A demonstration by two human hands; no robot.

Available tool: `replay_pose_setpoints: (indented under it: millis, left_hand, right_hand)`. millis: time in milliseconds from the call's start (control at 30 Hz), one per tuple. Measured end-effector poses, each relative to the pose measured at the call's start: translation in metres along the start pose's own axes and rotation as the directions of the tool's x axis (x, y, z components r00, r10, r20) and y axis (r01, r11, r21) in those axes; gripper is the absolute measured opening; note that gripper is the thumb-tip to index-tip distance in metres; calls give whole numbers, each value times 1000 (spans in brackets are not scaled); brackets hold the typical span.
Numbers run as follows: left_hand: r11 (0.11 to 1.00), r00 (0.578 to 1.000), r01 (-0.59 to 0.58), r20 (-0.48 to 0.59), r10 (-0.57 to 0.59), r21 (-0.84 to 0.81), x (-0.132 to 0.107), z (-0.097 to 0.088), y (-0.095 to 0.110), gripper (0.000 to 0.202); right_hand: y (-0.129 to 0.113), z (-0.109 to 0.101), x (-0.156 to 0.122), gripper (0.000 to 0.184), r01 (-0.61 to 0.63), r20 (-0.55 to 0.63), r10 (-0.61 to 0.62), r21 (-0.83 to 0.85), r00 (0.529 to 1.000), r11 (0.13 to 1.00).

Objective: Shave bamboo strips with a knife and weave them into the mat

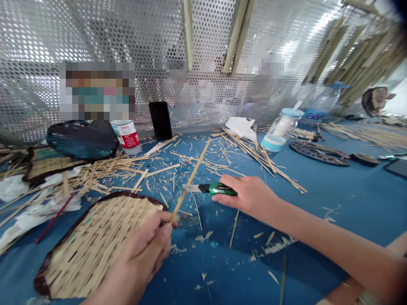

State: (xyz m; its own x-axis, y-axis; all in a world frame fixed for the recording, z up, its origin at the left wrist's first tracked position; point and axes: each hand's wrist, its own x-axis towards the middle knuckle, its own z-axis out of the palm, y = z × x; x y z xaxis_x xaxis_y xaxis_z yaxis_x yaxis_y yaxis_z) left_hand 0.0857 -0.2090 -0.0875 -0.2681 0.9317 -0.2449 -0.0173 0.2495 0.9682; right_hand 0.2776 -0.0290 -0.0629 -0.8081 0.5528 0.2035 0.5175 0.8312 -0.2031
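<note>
Pinched between thumb and fingers, a thin bamboo strip (196, 169) slants up and away from my left hand (152, 241). My right hand (244, 192) grips a green utility knife (219, 189), its blade pointing left. The blade lies against the strip, a little above my left fingers. Beneath and beside my left wrist is a woven bamboo mat (101, 237) with a dark brown rim, partly covered by that hand. Thin shavings are scattered on the blue table (229, 262) around the strip.
Piles of loose bamboo strips (104, 171) lie left and right. A black phone (160, 120) leans on the perforated metal screen (206, 93). A labelled bottle (127, 136), a lidded jar (281, 129), white tissue (241, 127) and a paint palette (319, 153) stand or lie around the back.
</note>
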Motion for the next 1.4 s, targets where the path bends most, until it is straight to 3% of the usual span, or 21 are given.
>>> replay_pose_setpoints:
  millis: [67, 133, 200, 233, 267, 333, 367, 400, 433, 500, 600, 767, 1100, 1400]
  left_hand:
    - [1000, 1000, -4, -21, 5, 26, -4, 0, 0, 34]
    - [998, 999, -33, 1, 33, 53, -7, 1, -1, 35]
    - [998, 999, -25, 46, 22, 63, -8, 0, -1, 36]
    - [998, 998, 0, 57, -3, 55, -8, 0, -1, 36]
    - [999, 998, 23, 64, -25, 34, -6, 0, -1, 37]
    - [998, 997, 55, 49, -54, -9, -1, -1, -1, 38]
    - [999, 999, 40, 35, -40, -21, 1, -1, 0, 38]
    - [1000, 1000, 18, 20, -17, -19, 3, -1, 1, 38]
    - [1000, 1000, -3, 5, 3, -7, 4, -1, 2, 38]
    - [999, 999, -28, -14, 29, 17, 6, -1, 5, 35]
    - [999, 998, -51, -30, 51, 15, 9, 0, 11, 29]
    - [995, 993, -102, -56, 103, 23, 13, 1, 14, 27]
    - [991, 990, -134, -49, 135, 24, 8, 3, 15, 26]
    - [994, 994, -106, -40, 106, 3, 4, 8, 15, 25]
  right_hand:
    - [28, -12, 7, 59, -70, -38, 69, -6, 997, 998]
    - [66, -31, 14, 59, -287, -131, 282, -14, 950, 958]
    - [98, -50, 18, 57, -547, -344, 496, -65, 797, 835]
    - [106, -57, 18, 56, -587, -458, 498, -67, 736, 806]
    - [107, -61, 17, 55, -563, -519, 462, -46, 719, 825]
    - [86, -57, 12, 54, -473, -509, 384, -53, 770, 879]
    - [68, -49, 9, 54, -382, -450, 319, -55, 834, 922]
    - [48, -38, 6, 52, -191, -273, 178, -22, 945, 981]
    - [28, -27, 3, 50, -36, -104, 37, 10, 994, 999]
    - [0, -6, -1, 53, 72, 17, -72, -10, 997, 997]
    - [-10, 8, 1, 58, 28, 11, -27, -91, 1000, 995]
    - [4, 8, 9, 61, 24, -53, -32, -149, 998, 989]
    - [1, 9, 9, 60, 59, -116, -79, -162, 990, 985]
    - [-30, 16, -4, 59, 59, -110, -75, -145, 991, 988]
